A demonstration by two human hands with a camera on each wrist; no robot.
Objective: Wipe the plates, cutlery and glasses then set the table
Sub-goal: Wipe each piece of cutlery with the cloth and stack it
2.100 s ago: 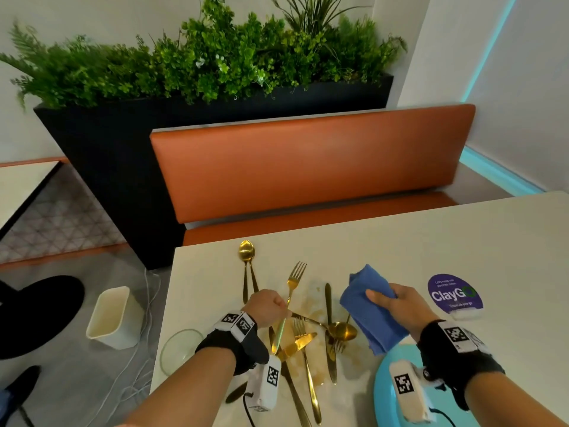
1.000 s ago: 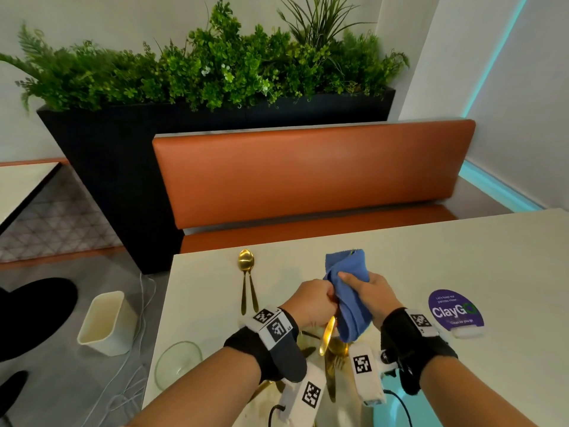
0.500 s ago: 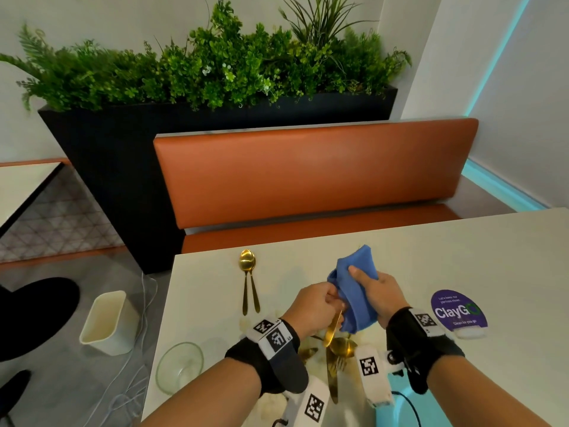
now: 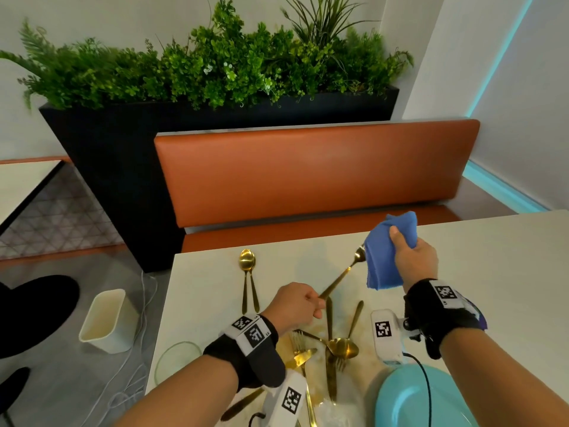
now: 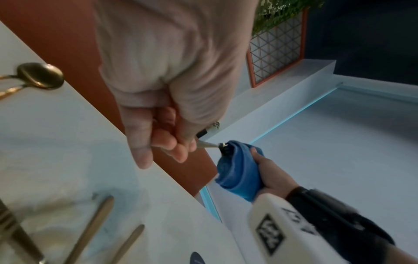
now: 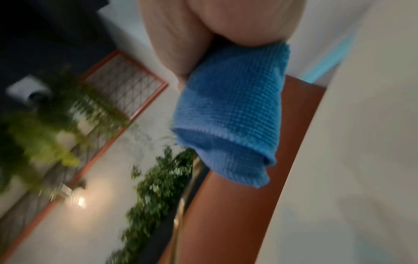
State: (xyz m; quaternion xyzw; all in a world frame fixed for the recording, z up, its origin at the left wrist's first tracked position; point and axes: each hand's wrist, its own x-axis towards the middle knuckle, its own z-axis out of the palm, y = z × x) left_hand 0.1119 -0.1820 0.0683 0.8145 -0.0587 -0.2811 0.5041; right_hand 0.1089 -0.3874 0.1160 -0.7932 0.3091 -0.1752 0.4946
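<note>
A: Left hand [image 4: 294,305] fisted round the handle of a gold utensil [image 4: 340,280], raised off the surface [image 4: 508,272], slanting up to the right.
B: Its head?
A: Buried in the blue cloth [image 4: 383,257]; fork or spoon, can't tell. Right hand [image 4: 415,257] grips that cloth, thumb on top.
B: Rest of the cutlery?
A: Two gold spoons [image 4: 248,272] side by side at far left edge. Loose cutlery pile [image 4: 331,349] in front. Teal plate [image 4: 409,402] near right, glass [image 4: 175,360] near left.

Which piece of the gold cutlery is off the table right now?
The fork gripped by the left hand, its head inside the blue cloth. The others lie on the table.
</note>
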